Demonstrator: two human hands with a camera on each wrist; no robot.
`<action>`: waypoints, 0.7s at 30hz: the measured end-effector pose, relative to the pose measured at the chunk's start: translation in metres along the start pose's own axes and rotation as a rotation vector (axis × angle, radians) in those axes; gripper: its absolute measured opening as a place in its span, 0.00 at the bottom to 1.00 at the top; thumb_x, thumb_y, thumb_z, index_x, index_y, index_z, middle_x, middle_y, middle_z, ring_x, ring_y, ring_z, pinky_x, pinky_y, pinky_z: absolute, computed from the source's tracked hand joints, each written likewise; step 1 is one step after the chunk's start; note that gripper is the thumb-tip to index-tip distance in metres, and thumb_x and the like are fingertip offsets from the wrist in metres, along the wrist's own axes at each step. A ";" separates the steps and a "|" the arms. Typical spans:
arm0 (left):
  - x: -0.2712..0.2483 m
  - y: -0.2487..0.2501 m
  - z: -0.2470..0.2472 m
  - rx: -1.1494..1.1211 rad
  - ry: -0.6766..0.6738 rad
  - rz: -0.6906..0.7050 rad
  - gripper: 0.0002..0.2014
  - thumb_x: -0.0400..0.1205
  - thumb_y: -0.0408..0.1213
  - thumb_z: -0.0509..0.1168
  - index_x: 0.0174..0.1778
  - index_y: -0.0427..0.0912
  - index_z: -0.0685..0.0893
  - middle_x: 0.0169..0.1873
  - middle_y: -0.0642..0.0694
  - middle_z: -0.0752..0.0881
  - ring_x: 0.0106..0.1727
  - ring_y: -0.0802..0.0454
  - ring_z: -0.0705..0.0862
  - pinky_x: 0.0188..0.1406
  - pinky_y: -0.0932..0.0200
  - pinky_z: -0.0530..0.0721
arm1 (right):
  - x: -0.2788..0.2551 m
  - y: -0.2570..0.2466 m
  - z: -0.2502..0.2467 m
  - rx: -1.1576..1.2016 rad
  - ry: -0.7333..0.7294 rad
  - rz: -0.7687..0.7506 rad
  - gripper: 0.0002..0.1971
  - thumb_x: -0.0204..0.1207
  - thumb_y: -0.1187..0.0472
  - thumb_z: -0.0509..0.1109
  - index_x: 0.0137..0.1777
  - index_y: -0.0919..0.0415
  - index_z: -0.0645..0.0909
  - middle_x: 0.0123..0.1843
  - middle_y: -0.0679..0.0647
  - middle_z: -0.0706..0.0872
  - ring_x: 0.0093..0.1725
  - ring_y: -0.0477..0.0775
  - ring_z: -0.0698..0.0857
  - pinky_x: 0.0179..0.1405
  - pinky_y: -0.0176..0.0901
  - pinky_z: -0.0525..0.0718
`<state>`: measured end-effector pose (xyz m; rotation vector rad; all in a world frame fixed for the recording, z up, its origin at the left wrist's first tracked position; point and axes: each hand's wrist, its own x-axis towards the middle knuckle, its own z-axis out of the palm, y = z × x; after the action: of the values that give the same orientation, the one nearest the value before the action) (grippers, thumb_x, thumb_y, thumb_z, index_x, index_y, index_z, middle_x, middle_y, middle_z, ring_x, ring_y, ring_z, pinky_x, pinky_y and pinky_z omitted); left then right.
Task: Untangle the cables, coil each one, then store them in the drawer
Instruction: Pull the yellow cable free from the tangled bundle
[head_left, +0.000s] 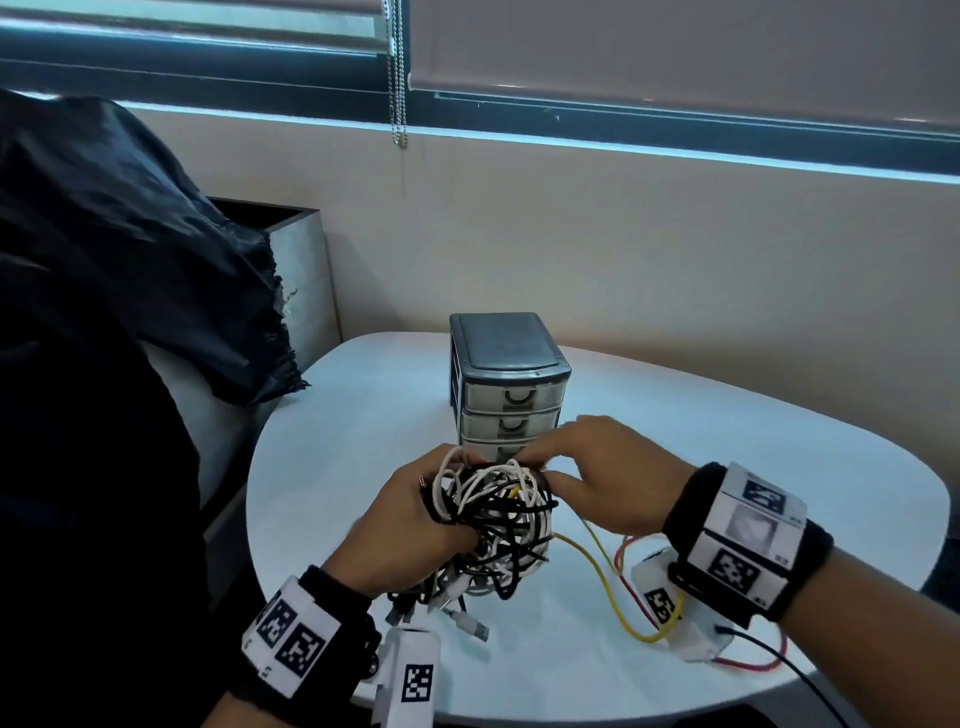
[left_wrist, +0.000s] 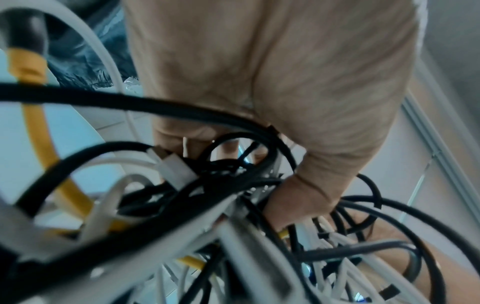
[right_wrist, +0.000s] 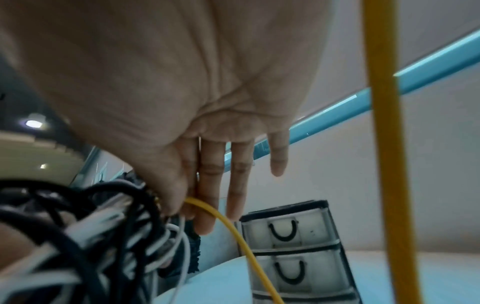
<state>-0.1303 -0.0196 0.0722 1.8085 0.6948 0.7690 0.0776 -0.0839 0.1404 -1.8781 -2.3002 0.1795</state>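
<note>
Head view: left hand (head_left: 410, 525) grips tangled black-and-white cable ball (head_left: 498, 525); right hand (head_left: 597, 473), at two o'clock, apparently pinches its yellow strand (right_wrist: 221, 216).

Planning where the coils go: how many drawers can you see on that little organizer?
3 on the drawer unit: top drawer, middle drawer, and a third below, mostly hidden behind the cable tangle and both hands. More may sit lower, hidden.

Tangled ball of black, white and yellow cables (head_left: 493, 525), uncoiled, held above tabletop; grey three-drawer plastic cabinet (head_left: 506, 382) behind (drawers closed).
</note>
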 end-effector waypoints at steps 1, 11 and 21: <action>-0.001 -0.001 0.000 0.004 0.007 0.001 0.29 0.64 0.13 0.69 0.54 0.48 0.85 0.45 0.51 0.91 0.48 0.54 0.90 0.44 0.60 0.88 | 0.001 0.004 0.003 -0.064 0.015 -0.011 0.12 0.85 0.53 0.62 0.59 0.43 0.86 0.58 0.42 0.90 0.56 0.51 0.84 0.67 0.51 0.75; -0.005 -0.009 -0.012 -0.108 0.032 -0.050 0.22 0.63 0.24 0.70 0.48 0.51 0.84 0.47 0.43 0.89 0.49 0.41 0.88 0.47 0.46 0.87 | -0.006 0.070 -0.049 -0.165 0.597 0.383 0.11 0.83 0.52 0.66 0.51 0.54 0.89 0.48 0.54 0.92 0.48 0.65 0.88 0.47 0.53 0.84; 0.006 -0.009 0.002 -0.057 0.007 -0.012 0.24 0.65 0.14 0.70 0.53 0.42 0.84 0.44 0.45 0.91 0.47 0.47 0.90 0.44 0.57 0.88 | -0.003 0.035 0.011 -0.196 0.198 -0.069 0.25 0.75 0.65 0.65 0.72 0.49 0.78 0.71 0.47 0.82 0.74 0.52 0.76 0.79 0.68 0.60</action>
<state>-0.1263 -0.0134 0.0648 1.7498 0.6810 0.7802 0.1099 -0.0795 0.1221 -1.8045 -2.3134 -0.2383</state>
